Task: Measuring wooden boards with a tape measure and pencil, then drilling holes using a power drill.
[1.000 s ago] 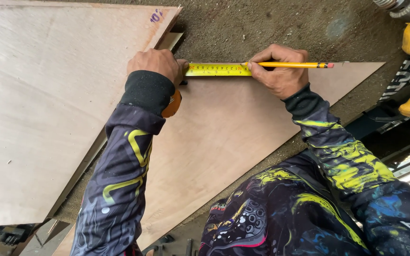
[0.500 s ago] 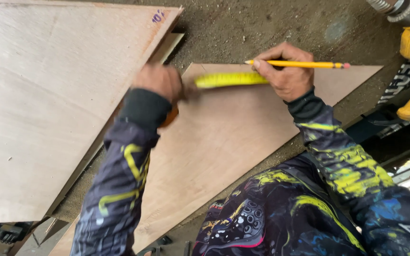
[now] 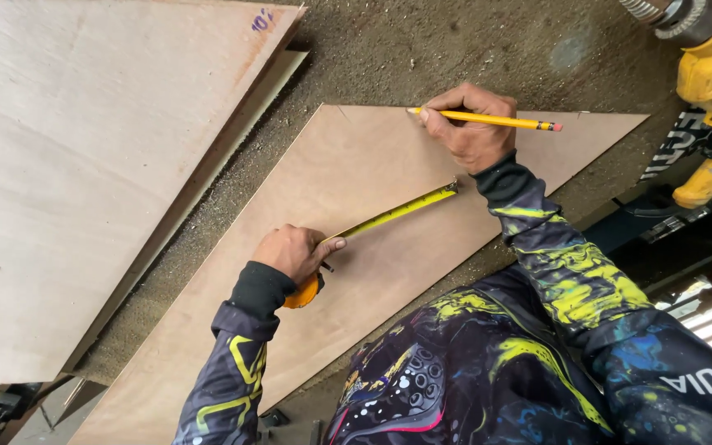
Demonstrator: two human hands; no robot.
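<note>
Sawdusty floor bears plywood panel, tape measure, pencil

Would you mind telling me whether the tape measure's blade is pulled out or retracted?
Pulled out: the yellow blade runs from the case in the left hand across the plywood.

Even, soft daylight, bright throughout, faint shadows under the hands and the tape, no glare on the plywood, sharp focus, slight wide-angle stretch at the edges
</note>
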